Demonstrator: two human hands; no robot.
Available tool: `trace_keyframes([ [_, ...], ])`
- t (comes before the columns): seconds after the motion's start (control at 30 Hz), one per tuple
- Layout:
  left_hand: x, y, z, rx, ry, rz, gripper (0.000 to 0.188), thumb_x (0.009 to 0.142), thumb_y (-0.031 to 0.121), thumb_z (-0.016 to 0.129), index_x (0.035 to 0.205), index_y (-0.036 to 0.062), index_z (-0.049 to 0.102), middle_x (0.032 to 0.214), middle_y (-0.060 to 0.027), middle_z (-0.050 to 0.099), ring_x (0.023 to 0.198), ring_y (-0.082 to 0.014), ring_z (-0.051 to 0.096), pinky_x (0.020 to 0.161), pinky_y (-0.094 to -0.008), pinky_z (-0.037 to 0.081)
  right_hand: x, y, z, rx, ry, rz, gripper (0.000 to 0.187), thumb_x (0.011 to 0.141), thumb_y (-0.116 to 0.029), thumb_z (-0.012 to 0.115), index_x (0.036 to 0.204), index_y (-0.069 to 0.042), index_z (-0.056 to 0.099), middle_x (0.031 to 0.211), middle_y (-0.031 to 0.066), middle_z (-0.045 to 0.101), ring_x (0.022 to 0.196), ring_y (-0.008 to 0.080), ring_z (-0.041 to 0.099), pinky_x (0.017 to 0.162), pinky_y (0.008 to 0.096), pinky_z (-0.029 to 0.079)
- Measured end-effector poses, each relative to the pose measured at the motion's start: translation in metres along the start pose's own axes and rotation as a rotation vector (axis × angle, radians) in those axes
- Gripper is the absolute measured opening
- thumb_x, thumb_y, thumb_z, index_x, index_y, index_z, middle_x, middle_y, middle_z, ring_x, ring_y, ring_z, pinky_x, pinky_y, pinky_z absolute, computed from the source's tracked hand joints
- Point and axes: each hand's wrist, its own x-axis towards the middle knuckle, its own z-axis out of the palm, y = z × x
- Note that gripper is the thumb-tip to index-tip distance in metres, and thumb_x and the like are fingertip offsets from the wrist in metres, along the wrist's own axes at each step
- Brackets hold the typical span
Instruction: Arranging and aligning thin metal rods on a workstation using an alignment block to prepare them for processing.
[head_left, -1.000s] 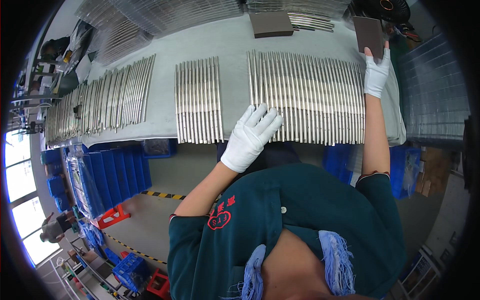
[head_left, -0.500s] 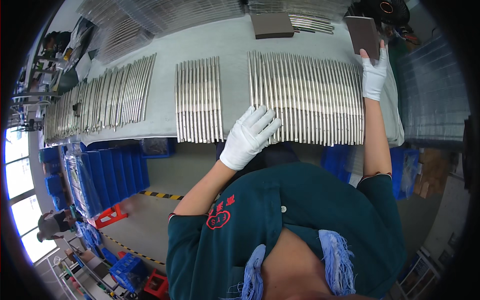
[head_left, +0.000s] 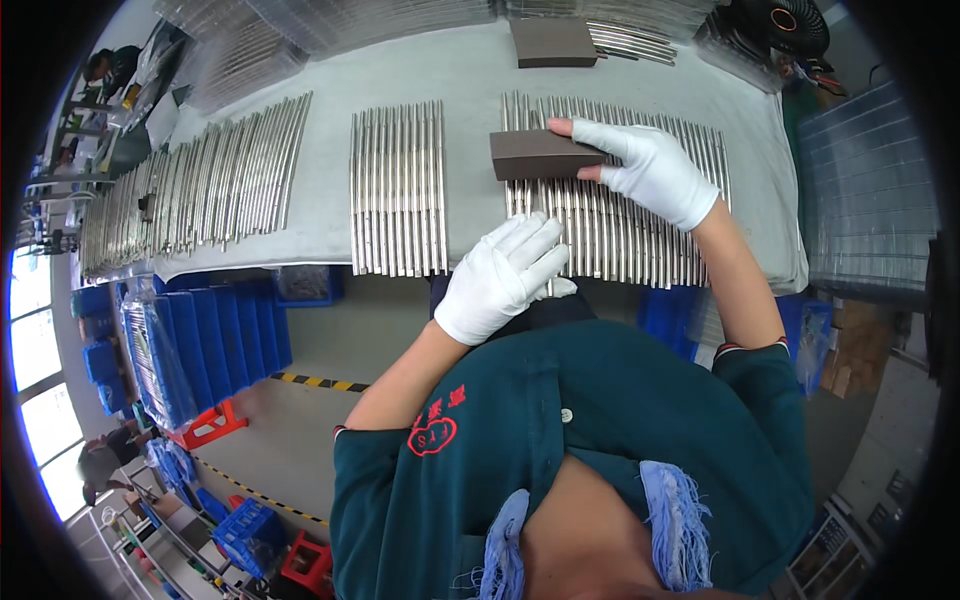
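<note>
Slim silvery metal rods lie side by side in a wide row in front of me. My right hand, in a white glove with bare thumb and fingertip showing, grips the right end of a grey-brown rectangular block. This block is over the upper part of the row, near its left side; whether it touches the rods I cannot tell. My left hand, also in a white glove, lies across the near ends of the leftmost rods. Its fingers are on top and the thumb shows below the rod ends.
A narrower group of rods and a long row lie to the left on the pale table cover. A second block sits at the back beside loose rods. A black fan stands back right; blue crates stand below left.
My right hand has carried the block from the table's right side leftward over the rods. My left hand stays at the left rods, its thumb now showing beneath them.
</note>
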Motion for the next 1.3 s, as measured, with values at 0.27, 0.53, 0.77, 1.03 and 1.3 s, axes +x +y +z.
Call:
trace_keyframes([
  [0.27, 0.000, 0.002, 0.004, 0.001, -0.013, -0.040, 0.039, 0.072, 0.032, 0.073, 0.092, 0.0025, 0.057, 0.104, -0.0126, 0.058, 0.103, -0.0303, 0.060, 0.089, -0.0401, 0.050, -0.009, 0.016, -0.015, 0.217, 0.020, 0.086, 0.057, 0.085, 0.003, 0.068, 0.139, -0.012, 0.055, 0.136, 0.0032, 0.060, 0.121, 0.0145, 0.058, 0.103, 0.0299, 0.047],
  [0.53, 0.001, 0.002, 0.000, -0.017, 0.013, -0.036, 0.042, 0.067, 0.028, 0.079, 0.096, 0.0038, 0.059, 0.105, -0.0137, 0.059, 0.100, -0.0323, 0.061, 0.088, -0.0411, 0.052, -0.004, 0.025, -0.019, 0.043, 0.086, -0.060, 0.060, 0.083, -0.005, 0.071, 0.138, -0.024, 0.056, 0.117, 0.0094, 0.070, 0.102, 0.0277, 0.068, 0.085, 0.0363, 0.055],
  [0.77, 0.000, 0.002, 0.000, -0.015, -0.001, -0.038, 0.042, 0.069, 0.029, 0.079, 0.097, 0.0047, 0.059, 0.108, -0.0131, 0.060, 0.100, -0.0313, 0.061, 0.087, -0.0407, 0.051, -0.002, 0.000, -0.008, 0.045, 0.107, -0.015, 0.057, 0.086, -0.005, 0.068, 0.139, -0.022, 0.055, 0.125, 0.0112, 0.066, 0.113, 0.0240, 0.065, 0.091, 0.0342, 0.053],
  [1.03, -0.002, 0.002, 0.002, 0.022, -0.002, -0.039, 0.043, 0.070, 0.031, 0.078, 0.099, 0.0056, 0.059, 0.111, -0.0127, 0.059, 0.102, -0.0309, 0.060, 0.087, -0.0394, 0.051, -0.014, 0.013, -0.023, 0.033, 0.089, -0.023, 0.059, 0.084, -0.006, 0.071, 0.140, -0.018, 0.054, 0.127, 0.0118, 0.065, 0.115, 0.0240, 0.063, 0.097, 0.0333, 0.050],
  [1.3, -0.003, 0.004, 0.001, 0.050, -0.034, -0.041, 0.042, 0.071, 0.032, 0.077, 0.099, 0.0061, 0.059, 0.111, -0.0121, 0.059, 0.105, -0.0312, 0.060, 0.090, -0.0392, 0.050, -0.006, 0.023, -0.025, 0.146, 0.006, 0.015, 0.059, 0.085, -0.003, 0.068, 0.140, -0.021, 0.054, 0.127, 0.0124, 0.065, 0.115, 0.0249, 0.063, 0.096, 0.0334, 0.052],
])
